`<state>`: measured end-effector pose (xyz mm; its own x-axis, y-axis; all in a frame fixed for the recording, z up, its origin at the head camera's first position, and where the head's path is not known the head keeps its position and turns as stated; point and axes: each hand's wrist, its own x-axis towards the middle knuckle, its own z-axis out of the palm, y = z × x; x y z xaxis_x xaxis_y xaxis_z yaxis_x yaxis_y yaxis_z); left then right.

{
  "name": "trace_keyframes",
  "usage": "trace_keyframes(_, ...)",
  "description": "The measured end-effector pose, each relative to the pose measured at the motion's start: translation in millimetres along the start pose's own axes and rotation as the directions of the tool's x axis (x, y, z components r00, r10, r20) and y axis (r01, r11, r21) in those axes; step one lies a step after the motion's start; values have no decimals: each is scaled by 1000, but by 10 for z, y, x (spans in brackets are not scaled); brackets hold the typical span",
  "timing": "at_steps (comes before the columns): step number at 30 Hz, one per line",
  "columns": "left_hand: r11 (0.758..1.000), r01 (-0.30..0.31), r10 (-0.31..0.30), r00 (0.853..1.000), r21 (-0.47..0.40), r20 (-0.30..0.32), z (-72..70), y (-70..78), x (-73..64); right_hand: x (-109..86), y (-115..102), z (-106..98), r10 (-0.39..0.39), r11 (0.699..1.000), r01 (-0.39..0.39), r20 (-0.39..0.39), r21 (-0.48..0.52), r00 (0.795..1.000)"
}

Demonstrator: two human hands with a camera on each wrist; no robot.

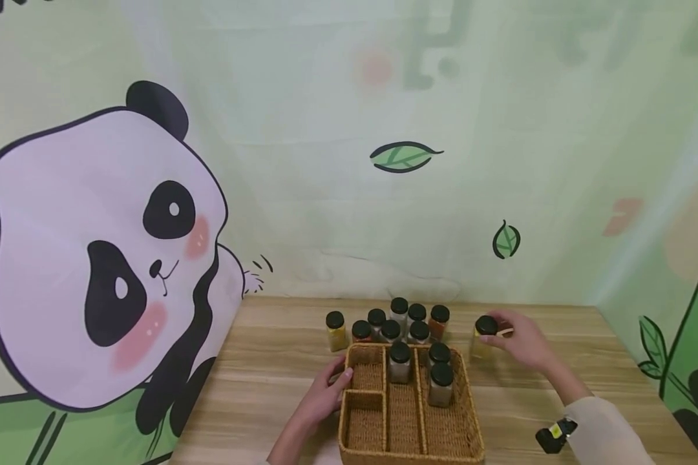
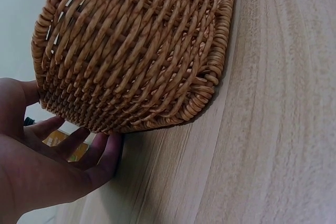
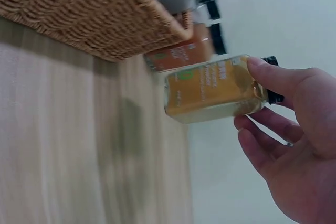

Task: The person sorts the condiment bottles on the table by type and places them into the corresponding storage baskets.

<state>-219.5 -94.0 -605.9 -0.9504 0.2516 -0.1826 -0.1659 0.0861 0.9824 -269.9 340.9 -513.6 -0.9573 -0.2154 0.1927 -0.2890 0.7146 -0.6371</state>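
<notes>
In my right hand (image 1: pixel 520 339) a square glass spice jar (image 3: pixel 212 90) with a yellow label and black lid is pinched near its neck. It is held above the table, right of the wicker basket (image 1: pixel 474 413). My left hand (image 1: pixel 320 394) grips the basket's left back corner, thumb at the rim and fingers along the woven wall (image 2: pixel 131 61). Inside the basket, one lidded jar (image 1: pixel 400 365) stands in the middle compartment. Two more, the nearer jar (image 1: pixel 440 387) in front, stand in the right one. Both small left compartments (image 1: pixel 365 420) show bare wicker.
Behind the basket stands a group of several black-lidded spice jars (image 1: pixel 419 330). A yellow jar (image 1: pixel 336 336) is at their left end, and a reddish jar (image 1: pixel 439 323) at the right. The wooden table (image 1: pixel 558 381) meets a panda-printed cloth backdrop (image 1: pixel 302 194).
</notes>
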Motion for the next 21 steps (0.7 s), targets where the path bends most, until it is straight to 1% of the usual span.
trace_keyframes(3,1000,1,-1,1000,-4,1,8,-5,5,-24,-78,-101,-25,999,25,20,23,999)
trace_keyframes(7,1000,-6,6,1000,-4,-4,10,2,13,-36,-222,-227,-53,996,52,23,72,998)
trace_keyframes(9,1000,-8,8,1000,-5,-5,8,6,12,-35,-308,-281,-73,995,72,20,76,997)
trace_keyframes(16,1000,-15,15,1000,6,6,-9,-9,20,-18,-667,-395,-170,985,170,40,11,985)
trace_keyframes(21,1000,-20,20,1000,-3,8,-6,-38,25,-32,-878,-401,-207,978,208,70,4,976)
